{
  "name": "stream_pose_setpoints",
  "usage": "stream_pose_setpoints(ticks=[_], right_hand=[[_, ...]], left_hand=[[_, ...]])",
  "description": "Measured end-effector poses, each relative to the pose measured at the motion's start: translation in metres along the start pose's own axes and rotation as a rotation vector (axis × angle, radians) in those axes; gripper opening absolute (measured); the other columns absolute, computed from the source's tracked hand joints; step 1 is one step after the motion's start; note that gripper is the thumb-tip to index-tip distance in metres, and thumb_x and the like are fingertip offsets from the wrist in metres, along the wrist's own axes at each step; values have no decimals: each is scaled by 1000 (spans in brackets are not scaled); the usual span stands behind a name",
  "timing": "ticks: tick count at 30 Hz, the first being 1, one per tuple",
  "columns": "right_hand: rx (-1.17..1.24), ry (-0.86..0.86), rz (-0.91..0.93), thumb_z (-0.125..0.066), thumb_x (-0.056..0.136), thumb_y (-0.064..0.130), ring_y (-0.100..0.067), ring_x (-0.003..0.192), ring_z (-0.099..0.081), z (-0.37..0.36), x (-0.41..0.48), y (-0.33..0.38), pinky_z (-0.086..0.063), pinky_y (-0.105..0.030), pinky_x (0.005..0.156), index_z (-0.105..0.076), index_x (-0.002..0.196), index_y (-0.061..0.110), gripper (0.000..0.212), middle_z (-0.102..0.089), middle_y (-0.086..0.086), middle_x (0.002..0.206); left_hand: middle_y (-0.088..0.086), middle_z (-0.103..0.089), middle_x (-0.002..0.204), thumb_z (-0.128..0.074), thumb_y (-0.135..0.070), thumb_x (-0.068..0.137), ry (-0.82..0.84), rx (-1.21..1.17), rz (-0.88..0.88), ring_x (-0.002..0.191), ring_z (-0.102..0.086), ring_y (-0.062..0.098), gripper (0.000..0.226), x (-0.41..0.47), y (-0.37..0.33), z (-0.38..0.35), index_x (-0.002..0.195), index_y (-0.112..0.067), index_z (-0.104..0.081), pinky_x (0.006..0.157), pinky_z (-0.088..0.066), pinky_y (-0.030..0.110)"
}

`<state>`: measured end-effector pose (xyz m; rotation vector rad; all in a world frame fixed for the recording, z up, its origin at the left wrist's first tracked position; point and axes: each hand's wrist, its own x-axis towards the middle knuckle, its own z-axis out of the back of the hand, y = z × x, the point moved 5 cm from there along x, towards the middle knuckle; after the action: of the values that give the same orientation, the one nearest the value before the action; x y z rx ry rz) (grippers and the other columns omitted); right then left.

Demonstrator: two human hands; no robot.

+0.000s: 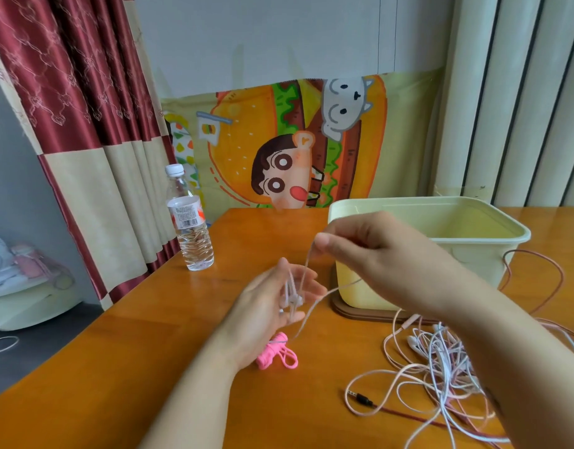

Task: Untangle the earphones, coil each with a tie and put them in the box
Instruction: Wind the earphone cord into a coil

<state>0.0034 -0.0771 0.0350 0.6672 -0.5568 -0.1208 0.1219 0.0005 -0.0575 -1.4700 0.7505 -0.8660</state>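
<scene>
Wooden table (149,367) in a room corner, red-and-cream curtain (84,108) behind at the left. Above its middle, left hand (266,309) raised, fingers spread and nearly straight, serving as a spool: pale cord (324,294) looped over them, earbuds (292,299) seemingly against the palm, though blurred. Right hand (369,254) higher and just to the right, thumb and forefinger pinching that same cord, drawn taut up from the left fingers. Below the pinch, slack sagging down past the left palm; long run probably leading right into the tangle (441,361) of other earphones under the right forearm. Judged mid-winding; next turn likely to need the right hand circling the left fingers, feed coming from low on the right. Pink ties (274,351) on the table directly beneath the left wrist, nearest that hand. Box (480,264) open just behind the right hand, close enough to clip a wide circle. Freer room to the left, up to the bottle (190,222) near the table's edge. Some risk of dragging the tangle along.
</scene>
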Motion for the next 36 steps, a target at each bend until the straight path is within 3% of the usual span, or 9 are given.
stream_pose_setpoints(ticks=[6,10,12,14,17,21,25,31,36], right_hand=[[76,-233,-3,-48,96,33,-3,48,-39,11,1,-8,-30,-16,49,-66,75,19,31,-39,11,48],[3,-313,15,-49,94,36,6,49,-47,16,0,-7,-32,-10,48,-65,74,19,31,-46,25,42],[-22,-333,22,-49,94,39,7,51,-48,16,0,-7,-32,-10,49,-65,74,22,30,-47,28,44],[-39,-351,25,-49,93,41,6,52,-48,15,1,-9,-32,-10,49,-65,74,24,30,-48,28,47],[-43,-348,14,-49,93,41,7,53,-49,10,2,-15,-31,-10,50,-64,77,27,27,-49,29,48],[53,-294,-44,-51,95,35,3,54,-48,-5,7,-33,-31,-13,53,-60,69,29,28,-51,23,49],[118,-77,-137,-55,91,42,-6,56,-39,-36,9,-54,-33,-29,55,-62,71,2,45,-46,0,58],[10,270,-54,-53,95,31,-4,47,-41,-66,0,-38,-32,-14,50,-68,72,12,33,-44,9,49],[32,284,38,-56,94,32,-7,52,-43,-57,-2,-12,-34,-15,51,-70,77,19,25,-52,4,58]], left_hand=[[5,-66,110,-48,-60,86,116,144,52,112,-60,21,50,-9,-4,-15,108,-19,-64,100,-46,45],[-9,-67,101,-31,-51,96,33,519,-79,100,-58,1,40,-22,-26,-16,93,-33,-67,83,-40,10],[9,-64,105,-29,-48,97,-1,625,-125,102,-58,21,39,-27,-34,-18,93,-31,-64,75,-42,25],[11,-64,97,-29,-46,98,12,672,-127,94,-60,24,40,-30,-37,-20,89,-28,-63,74,-46,40],[-11,-64,76,-35,-41,99,203,383,-54,89,-65,4,41,-35,-37,-28,70,-30,-62,86,-51,37],[2,-59,71,-47,-29,93,466,-213,78,86,-68,24,26,-36,-34,-38,77,-19,-64,90,-50,50],[5,-63,78,-64,-14,87,593,-614,38,84,-68,23,8,-32,-42,-32,95,-10,-65,85,-52,53],[0,-66,75,-52,-12,81,57,-731,-110,79,-71,18,13,-16,-48,3,89,-16,-61,70,-59,45],[0,-71,82,-53,-26,76,-66,-658,-108,87,-72,19,25,-5,-38,21,97,-17,-60,65,-59,45]])
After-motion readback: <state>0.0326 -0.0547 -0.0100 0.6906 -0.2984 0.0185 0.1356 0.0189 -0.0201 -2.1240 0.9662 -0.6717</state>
